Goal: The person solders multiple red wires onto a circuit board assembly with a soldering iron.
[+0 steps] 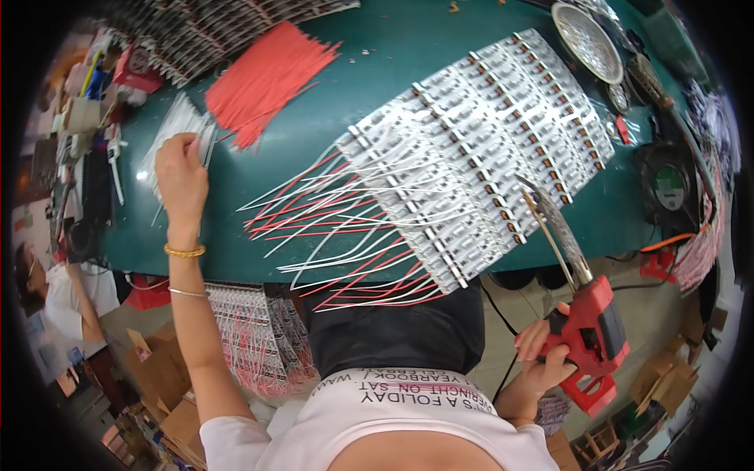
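My left hand (pixel 182 177) is at the pile of white wires (pixel 174 125) on the left of the table, its thumb and fingers pinched on a white wire; the exact grip is partly hidden. My right hand (pixel 543 353) is wrapped round the handle of a red and black soldering gun (pixel 598 326). The gun's long tip and thin feed tube point up and left, over the near right edge of a panel of small circuit boards (pixel 479 141). Several red and white wires (pixel 338 228) stick out from the panel's left side toward the table edge.
A pile of red wires (pixel 263 82) lies beside the white ones on the green table (pixel 377 39). More board panels (pixel 212 35) lie at the far left. A round metal dish (pixel 587 43) and a black fan-like device (pixel 667 184) stand on the right. Wired panels (pixel 255 334) hang below the table.
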Tool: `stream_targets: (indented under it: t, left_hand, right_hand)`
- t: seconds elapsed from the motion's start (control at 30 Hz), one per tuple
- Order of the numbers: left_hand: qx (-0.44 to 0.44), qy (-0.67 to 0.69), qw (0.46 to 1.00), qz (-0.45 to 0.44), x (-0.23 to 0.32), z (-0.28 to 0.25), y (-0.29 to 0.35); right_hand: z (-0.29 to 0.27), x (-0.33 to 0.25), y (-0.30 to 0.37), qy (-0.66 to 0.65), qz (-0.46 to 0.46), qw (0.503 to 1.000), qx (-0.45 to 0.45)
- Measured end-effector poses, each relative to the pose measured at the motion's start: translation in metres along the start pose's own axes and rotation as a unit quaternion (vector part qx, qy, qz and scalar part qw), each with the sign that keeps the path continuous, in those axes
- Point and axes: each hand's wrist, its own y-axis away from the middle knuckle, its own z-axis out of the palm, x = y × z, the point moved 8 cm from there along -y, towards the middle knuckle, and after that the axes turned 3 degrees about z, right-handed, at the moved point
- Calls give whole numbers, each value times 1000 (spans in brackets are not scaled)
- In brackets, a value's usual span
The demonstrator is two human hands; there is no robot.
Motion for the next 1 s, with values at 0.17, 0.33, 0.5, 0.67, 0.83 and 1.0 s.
stream_targets:
  t: [0.17, 0.33, 0.5, 0.67, 0.83, 1.0]
  left_hand:
    - [32, 30, 999, -23, 34, -24, -7]
    - [17, 254, 961, -111, 48, -26, -10]
    - [-65, 438, 872, -211, 76, -21, -2]
    - [-110, 527, 828, -155, 160, -26, 17]
    - [-151, 466, 872, 11, 260, -33, 35]
    - [-80, 418, 902, 74, 294, -16, 51]
  right_hand:
    - [-16, 7, 3, -27, 17, 999, 11]
    - [-14, 8, 3, -38, 13, 999, 2]
    - [-20, 9, 8, -34, 26, 999, 10]
    - [-14, 3, 9, -4, 9, 1000, 12]
    - [-12, -5, 18, 25, 36, 999, -17]
    - [-13, -7, 28, 69, 58, 996, 6]
